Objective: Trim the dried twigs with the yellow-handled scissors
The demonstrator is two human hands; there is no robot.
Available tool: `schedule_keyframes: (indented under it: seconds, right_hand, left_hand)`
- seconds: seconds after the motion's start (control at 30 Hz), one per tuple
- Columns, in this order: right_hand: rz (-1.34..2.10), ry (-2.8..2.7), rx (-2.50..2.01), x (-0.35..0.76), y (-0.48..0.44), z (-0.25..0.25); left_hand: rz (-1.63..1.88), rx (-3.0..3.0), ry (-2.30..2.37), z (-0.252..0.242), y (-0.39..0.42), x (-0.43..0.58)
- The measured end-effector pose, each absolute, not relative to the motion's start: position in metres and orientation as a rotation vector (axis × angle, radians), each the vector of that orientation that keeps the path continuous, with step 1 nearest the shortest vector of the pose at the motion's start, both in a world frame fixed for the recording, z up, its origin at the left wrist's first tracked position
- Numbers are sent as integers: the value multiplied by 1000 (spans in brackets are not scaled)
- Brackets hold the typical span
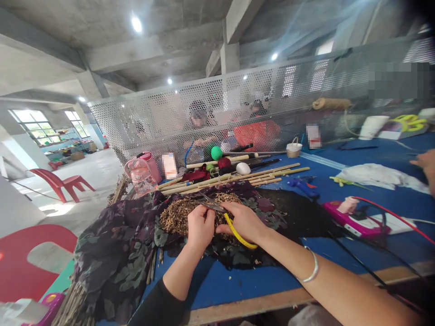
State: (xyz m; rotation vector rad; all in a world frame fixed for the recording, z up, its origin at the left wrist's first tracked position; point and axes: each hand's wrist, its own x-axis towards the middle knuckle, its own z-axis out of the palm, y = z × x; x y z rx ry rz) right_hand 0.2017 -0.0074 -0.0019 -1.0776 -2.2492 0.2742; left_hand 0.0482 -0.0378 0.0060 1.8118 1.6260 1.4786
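Observation:
My right hand (pixel 246 222) grips scissors with a yellow handle (pixel 240 236); their blades point left, toward my other hand. My left hand (pixel 200 226) is closed, fingers pinched together close to the blades; what it holds, if anything, I cannot make out. Both hands are over a heap of short brown dried plant pieces (pixel 175 215). Under the heap lies a dark cloth with a floral pattern (pixel 118 235), spread over the blue table (pixel 234 280) and hanging off its left side.
Behind the heap lie bamboo sticks (pixel 204 183), a green ball (pixel 216 153) and a white egg-shaped piece (pixel 243 169). A blue glue gun (pixel 304 186) and a magenta power strip (pixel 355 219) with cords are on the right. Another person's hand (pixel 426 163) shows at the right edge.

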Motion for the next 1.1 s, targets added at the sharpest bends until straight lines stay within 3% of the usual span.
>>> schedule_keyframes:
  seconds: [0.3, 0.6, 0.73, 0.87, 0.97, 1.1]
  right_hand:
    - [283, -2322, -1162, 203, -10, 6]
    - [256, -2202, -1116, 212, 5, 1]
    - [296, -1968, -1152, 223, 14, 2]
    - [315, -1750, -1143, 234, 20, 4]
    - [303, -1698, -1156, 237, 22, 4]
    - [337, -1717, -1133, 236, 22, 2]
  left_hand:
    - [1362, 1683, 1596, 3, -31, 43]
    - [1090, 1827, 1985, 13, -20, 2]
    - [986, 2010, 1678, 18, -24, 1]
    - [535, 2042, 1310, 21, -35, 2]
    - [305, 2002, 1222, 22, -42, 1]
    - [291, 2065, 1244, 18, -45, 7]
